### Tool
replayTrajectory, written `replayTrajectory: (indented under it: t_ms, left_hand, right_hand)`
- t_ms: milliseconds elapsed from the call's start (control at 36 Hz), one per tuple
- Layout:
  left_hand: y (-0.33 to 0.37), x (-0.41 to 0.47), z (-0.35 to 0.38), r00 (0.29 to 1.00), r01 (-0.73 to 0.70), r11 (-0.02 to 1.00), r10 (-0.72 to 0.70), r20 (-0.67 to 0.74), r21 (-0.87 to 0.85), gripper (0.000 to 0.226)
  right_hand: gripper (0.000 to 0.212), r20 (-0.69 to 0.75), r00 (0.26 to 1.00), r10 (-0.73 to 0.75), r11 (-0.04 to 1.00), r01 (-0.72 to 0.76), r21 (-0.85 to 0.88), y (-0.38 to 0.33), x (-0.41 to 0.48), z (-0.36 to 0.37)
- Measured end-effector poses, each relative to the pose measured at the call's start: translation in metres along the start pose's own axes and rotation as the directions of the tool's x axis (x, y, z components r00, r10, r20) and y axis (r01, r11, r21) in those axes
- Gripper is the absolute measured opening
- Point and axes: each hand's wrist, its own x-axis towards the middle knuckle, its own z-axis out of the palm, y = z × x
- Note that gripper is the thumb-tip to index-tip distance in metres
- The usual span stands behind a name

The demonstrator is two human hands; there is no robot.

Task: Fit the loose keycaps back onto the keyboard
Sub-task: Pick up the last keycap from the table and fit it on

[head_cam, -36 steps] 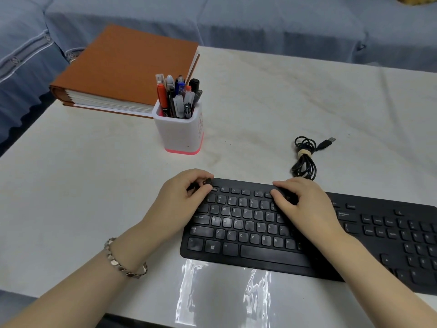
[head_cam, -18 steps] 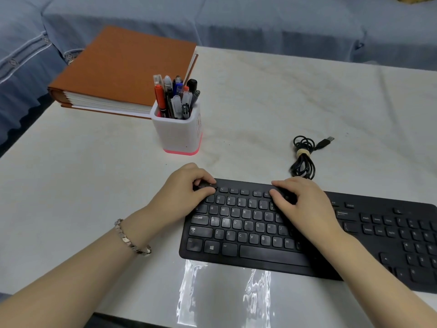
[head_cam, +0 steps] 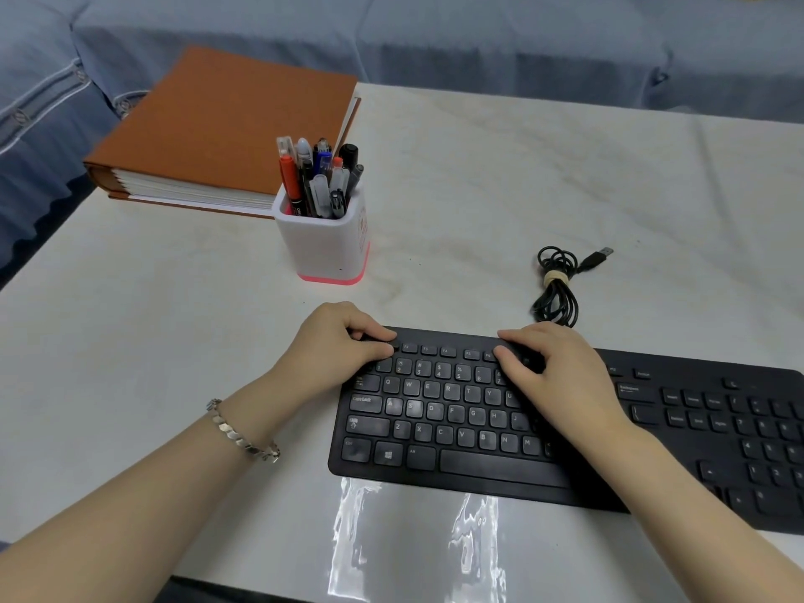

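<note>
Pressing at the far-left corner of the keyboard (head_cam: pixel 457 428), your left hand (head_cam: pixel 337 346) is bending its fingers over the top row, while your right hand (head_cam: pixel 552 367) is curling over the function keys nearer the middle. Both sets of fingertips are hiding what lies beneath, so I cannot tell whether either hand is pinching a keycap or only pushing on one. No loose keycap is showing on the table (head_cam: pixel 478 189).

You are probably risking a crooked seat: pushing on one edge of a cap could be bending its clip or flicking it free. Leaning hard on the far edge could also be sliding the board away from you.

The keyboard is lying close to the table's near edge, with a clear plastic sheet (head_cam: pixel 413 537) lying in front of it that may be slippery under your wrists. The pen holder (head_cam: pixel 324 250) is standing just beyond your left hand, and the coiled cable (head_cam: pixel 559 285) is lying just past the board near your right. Broad bare tabletop is lying to your left, with the binder (head_cam: pixel 226 128) well apart.
</note>
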Motion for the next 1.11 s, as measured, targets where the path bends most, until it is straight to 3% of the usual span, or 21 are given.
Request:
replayTrajectory:
  t_ms: [750, 917, 1056, 1111]
  left_hand:
    - [0.001, -0.011, 0.014, 0.989, -0.028, 0.999, 0.026, -0.143, -0.016, 0.022]
    - [0.006, -0.001, 0.009, 0.981, 0.138, 0.978, -0.156, -0.114, -0.156, 0.020]
    - [0.010, 0.012, 0.002, 0.932, 0.336, 0.931, -0.350, -0.090, -0.144, 0.052]
    - [0.007, 0.014, 0.001, 0.924, 0.376, 0.919, -0.382, -0.031, -0.116, 0.049]
  right_hand:
    - [0.024, -0.004, 1.000, -0.003, 1.000, 0.003, -0.001, 0.001, 0.001, 0.001]
    - [0.024, -0.002, 1.000, -0.004, 1.000, 0.004, -0.004, 0.001, 0.001, 0.001]
    - [0.024, -0.005, 1.000, -0.004, 1.000, 0.004, -0.005, 0.001, 0.001, 0.001]
    - [0.024, -0.005, 1.000, -0.008, 1.000, 0.008, -0.009, 0.001, 0.001, 0.001]
